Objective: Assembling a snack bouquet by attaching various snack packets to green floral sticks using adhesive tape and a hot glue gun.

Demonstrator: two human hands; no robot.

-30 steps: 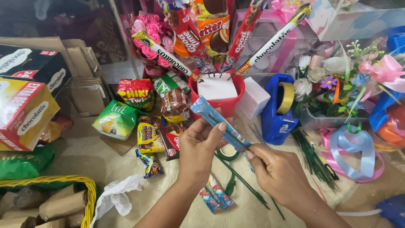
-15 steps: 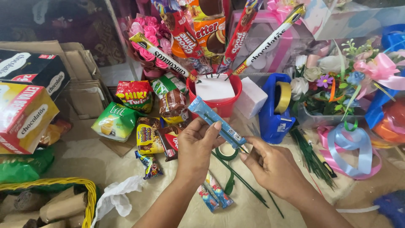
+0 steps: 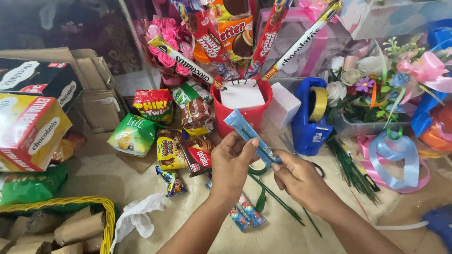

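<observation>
Blue, long and slim, the foil-wrapped candy bar [image 3: 251, 138] is pinched between both hands above the middle of the paper-covered work surface [image 3: 117, 181]: left hand [image 3: 234, 162] pressing thumb and fingers on its middle, right hand [image 3: 297, 175] gripping its lower end, where a green stem wire [image 3: 278, 200] seems to meet it. By the look of it, several wrapped bars already stand on sticks in the red bucket with white foam [image 3: 245, 106] toward the far edge, while loose snack packets [image 3: 181, 146], yellow, green and brown, lie unmounted left of centre. Two small blue candy bars [image 3: 247, 215] lie near the front edge. A blue tape dispenser [image 3: 310, 120] stands right of the bucket; a yellow-and-red carton [image 3: 28, 131] sits at the left edge.
</observation>
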